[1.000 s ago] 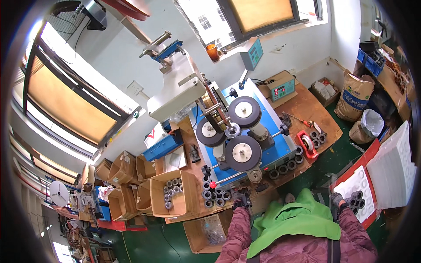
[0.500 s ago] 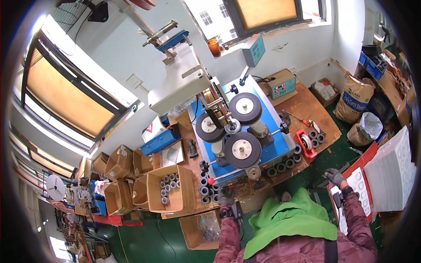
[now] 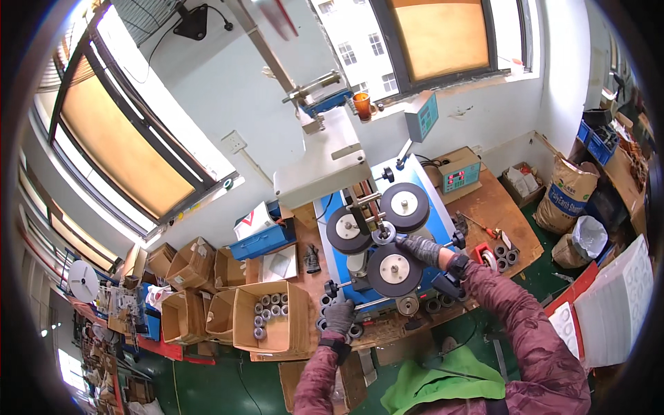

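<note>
A blue-bedded winding machine (image 3: 325,245) carries three black rollers (image 3: 395,268) with pale hubs. Between them sits a ring core (image 3: 384,234). My right hand (image 3: 420,250), in a grey glove, reaches over the front roller, its fingertips closed at the ring's right edge. At the machine's front left, my gloved left hand (image 3: 339,317) closes round the end of a metal lever (image 3: 373,302), hiding its red knob. Dark ring cores (image 3: 355,330) lie beside and partly under that hand. Several more rings (image 3: 434,304) lie along the machine's front edge.
Left on the bench, a cardboard box (image 3: 271,339) holds several rings. A blue bin (image 3: 263,240) stands behind it. To the right are a control box (image 3: 462,178), a red tape dispenser (image 3: 482,254) and a screwdriver (image 3: 490,232). Stacked white trays (image 3: 612,304) stand far right.
My right hand has swung from the white trays at the right to the ring between the rollers. My left hand has moved onto the lever, covering its red knob. The view has shifted.
</note>
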`<state>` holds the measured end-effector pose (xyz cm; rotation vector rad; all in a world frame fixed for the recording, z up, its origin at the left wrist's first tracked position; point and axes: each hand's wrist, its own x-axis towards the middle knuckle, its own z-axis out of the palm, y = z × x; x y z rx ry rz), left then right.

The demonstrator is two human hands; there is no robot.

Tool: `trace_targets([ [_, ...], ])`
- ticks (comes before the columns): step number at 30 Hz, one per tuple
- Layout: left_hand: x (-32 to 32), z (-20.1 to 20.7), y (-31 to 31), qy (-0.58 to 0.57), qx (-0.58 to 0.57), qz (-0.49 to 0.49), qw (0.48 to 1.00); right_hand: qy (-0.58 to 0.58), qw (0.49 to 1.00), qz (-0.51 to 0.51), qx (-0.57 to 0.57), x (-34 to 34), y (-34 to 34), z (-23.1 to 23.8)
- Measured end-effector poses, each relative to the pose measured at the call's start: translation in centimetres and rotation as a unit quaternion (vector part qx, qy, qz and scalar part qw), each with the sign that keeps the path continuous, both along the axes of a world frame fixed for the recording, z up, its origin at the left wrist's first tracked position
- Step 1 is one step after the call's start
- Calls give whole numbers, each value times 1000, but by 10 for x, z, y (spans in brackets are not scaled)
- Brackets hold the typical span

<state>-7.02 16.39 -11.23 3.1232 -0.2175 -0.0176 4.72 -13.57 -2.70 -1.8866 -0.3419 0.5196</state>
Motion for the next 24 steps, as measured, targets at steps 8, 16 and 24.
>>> trace_targets([
  [8, 35, 8, 29, 285, -128, -88, 946, -101, 994, 19, 21, 16, 11, -1],
  [16, -87, 66, -84, 470, 18, -245, 848, 59, 970, -83, 222, 30, 21, -52],
  [24, 73, 120, -149, 81, -704, 148, 690, 77, 967, -64, 232, 16, 16, -30],
])
